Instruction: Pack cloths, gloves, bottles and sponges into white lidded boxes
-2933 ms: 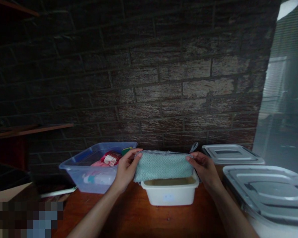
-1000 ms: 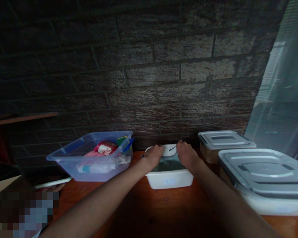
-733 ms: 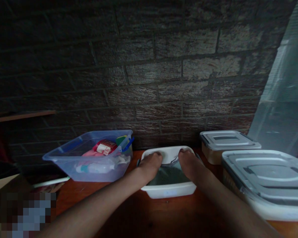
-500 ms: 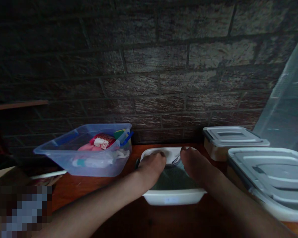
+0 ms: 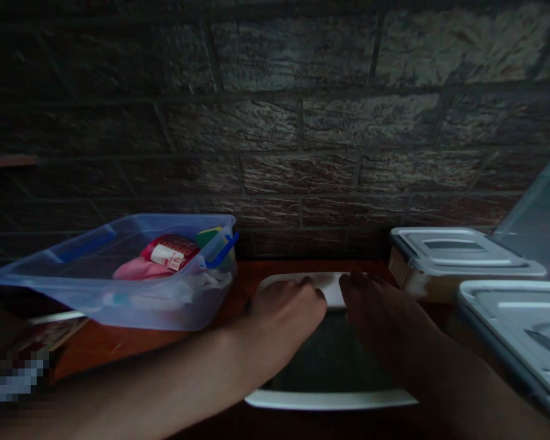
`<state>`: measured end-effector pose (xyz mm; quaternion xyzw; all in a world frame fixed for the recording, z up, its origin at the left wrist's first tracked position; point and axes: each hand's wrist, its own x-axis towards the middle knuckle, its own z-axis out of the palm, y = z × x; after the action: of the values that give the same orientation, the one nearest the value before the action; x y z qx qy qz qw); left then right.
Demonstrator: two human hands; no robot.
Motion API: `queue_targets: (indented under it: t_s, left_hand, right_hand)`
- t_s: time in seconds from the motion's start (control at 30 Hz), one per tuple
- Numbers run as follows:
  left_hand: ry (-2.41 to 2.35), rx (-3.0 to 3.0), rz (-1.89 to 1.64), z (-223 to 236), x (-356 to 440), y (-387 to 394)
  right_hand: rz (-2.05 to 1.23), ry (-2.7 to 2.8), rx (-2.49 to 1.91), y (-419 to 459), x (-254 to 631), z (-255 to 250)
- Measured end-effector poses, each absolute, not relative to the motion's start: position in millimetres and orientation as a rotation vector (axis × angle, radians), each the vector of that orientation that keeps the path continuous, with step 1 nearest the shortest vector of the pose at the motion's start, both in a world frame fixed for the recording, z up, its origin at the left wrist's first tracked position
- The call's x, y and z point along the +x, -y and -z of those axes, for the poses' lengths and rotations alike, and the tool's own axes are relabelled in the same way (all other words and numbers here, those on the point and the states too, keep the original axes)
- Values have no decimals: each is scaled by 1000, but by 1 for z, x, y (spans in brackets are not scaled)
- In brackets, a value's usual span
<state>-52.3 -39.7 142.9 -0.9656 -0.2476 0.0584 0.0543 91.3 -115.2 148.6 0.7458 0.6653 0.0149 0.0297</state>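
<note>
Both my hands are down inside a white plastic tub on the wooden table. My left hand and my right hand lie side by side, palms down, on a dark greenish cloth that lies in the tub. Their fingers reach toward the tub's far rim and look pressed onto the cloth rather than wrapped round it. The scene is dim and the fingertips are hard to make out.
A clear blue-tinted bin with a red packet, pink and green items stands to the left. Two lidded grey containers stand at the right. A dark brick wall rises right behind the table.
The cloth, held up folded over the tub, has been lowered into it. My hands went down with it and press on it. The view has moved closer and lower.
</note>
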Motion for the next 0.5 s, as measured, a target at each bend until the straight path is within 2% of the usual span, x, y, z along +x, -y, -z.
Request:
queue_targets:
  t_s: [0.2, 0.3, 0.43, 0.5]
  left_hand:
    - [484, -3205, -509, -124, -67, 41]
    - [455, -3157, -581, -114, -68, 35]
    - [459, -3160, -666, -107, -71, 30]
    - [525, -3220, -464, -101, -74, 30]
  right_hand:
    - [439, -2206, 2103, 122, 95, -130]
    - [490, -2207, 2081, 131, 103, -117]
    - [395, -2183, 2109, 140, 105, -119]
    - [423, -2176, 2063, 136, 101, -120]
